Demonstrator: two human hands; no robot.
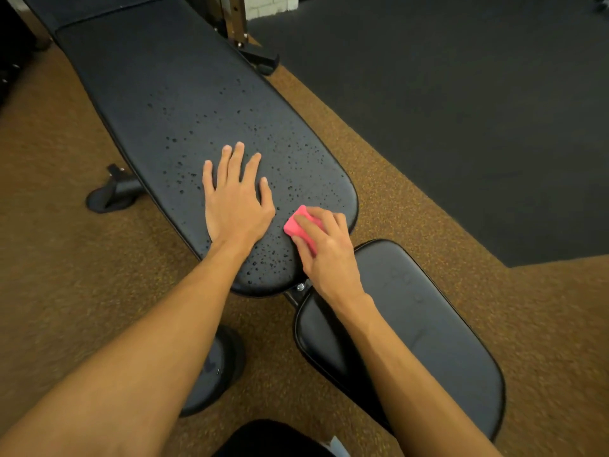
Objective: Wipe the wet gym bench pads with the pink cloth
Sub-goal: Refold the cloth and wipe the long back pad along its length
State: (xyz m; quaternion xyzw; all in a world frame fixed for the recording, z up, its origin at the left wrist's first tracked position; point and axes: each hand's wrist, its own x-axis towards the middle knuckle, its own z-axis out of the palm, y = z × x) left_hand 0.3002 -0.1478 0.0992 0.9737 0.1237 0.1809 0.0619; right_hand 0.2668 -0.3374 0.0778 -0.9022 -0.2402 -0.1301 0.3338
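Currently the folded pink cloth (300,226) sits on the near right edge of the long back pad (184,94), pressed down and gripped by the right hand (326,250), whose fingers curl over its top with the thumb at its side. The left hand (235,201) lies flat and open on the same pad just beside the cloth, fingers spread, with water droplets (173,139) beaded around both hands. The seat pad (435,331) lies under the right forearm, separated from the back pad by a gap with a bolt (300,286); speckled brown floor (66,265) lies beneath, with a dark mat (461,110) at far right.
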